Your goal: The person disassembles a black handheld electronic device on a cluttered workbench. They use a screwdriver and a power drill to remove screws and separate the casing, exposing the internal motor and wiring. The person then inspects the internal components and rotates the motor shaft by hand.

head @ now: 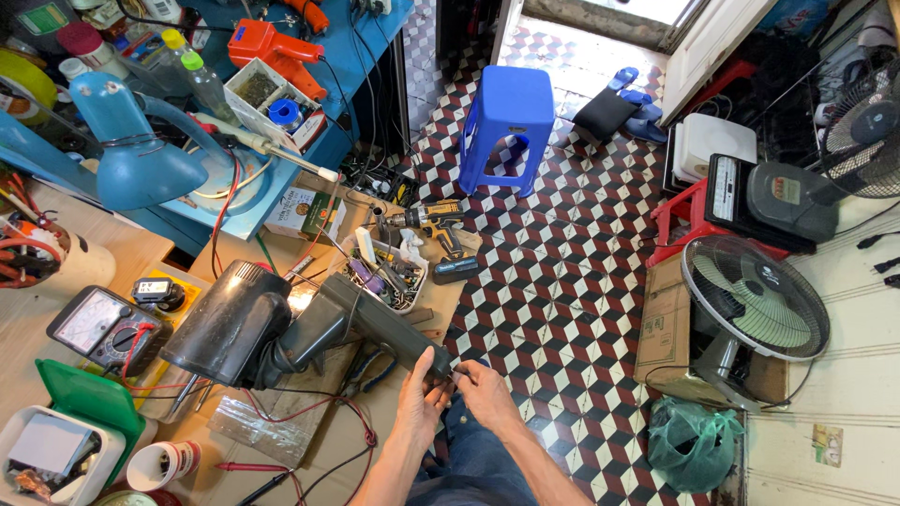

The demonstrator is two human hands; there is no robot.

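Note:
A dark grey hair dryer (281, 328) lies on the wooden bench (309, 440), barrel to the left, its handle pointing toward me. My left hand (420, 394) grips the end of that handle. Just to its right, my right hand (483, 384) pinches something small and dark at the handle's tip, probably the cord stub; what exactly it is I cannot tell. Red and black test leads (319, 412) trail across the bench beneath the dryer.
An analog multimeter (98, 328) sits at the left, a blue desk lamp (141, 159) above it. A tray of small parts (389, 272) and a cordless drill (436, 230) lie behind the dryer. On the tiled floor stand a blue stool (511, 122) and fans (755, 300).

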